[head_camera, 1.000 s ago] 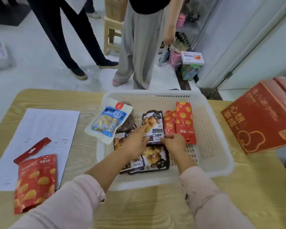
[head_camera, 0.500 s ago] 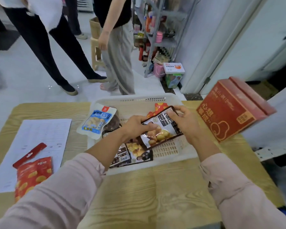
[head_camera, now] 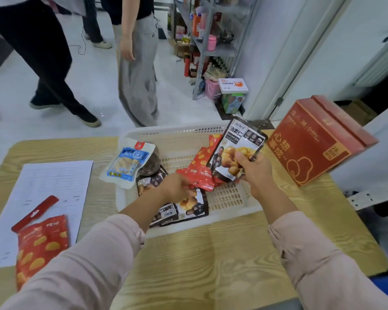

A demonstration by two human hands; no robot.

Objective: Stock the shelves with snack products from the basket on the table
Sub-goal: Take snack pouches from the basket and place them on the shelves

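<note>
Two hands: each takes a pack, likely for one shelf trip.
Right hand (head_camera: 253, 173): pinches chestnut pack (head_camera: 240, 144), held up at 1 o'clock.
Left hand (head_camera: 175, 186): grips red pack (head_camera: 199, 171) over basket (head_camera: 177, 132), 12 o'clock.

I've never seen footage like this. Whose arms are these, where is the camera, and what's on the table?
No machine here: these are a person's two bare hands, filmed by one wide-angle camera worn on the head, looking forward and down. On the wooden table stands a white basket of snack packets. The right hand holds up a dark packet; the left hand grips a red packet over the basket. A blue-and-white packet lies across the basket's left rim. To the left lie a paper sheet and a red snack bag; to the right, a red box. At the back stand shelves.
</note>
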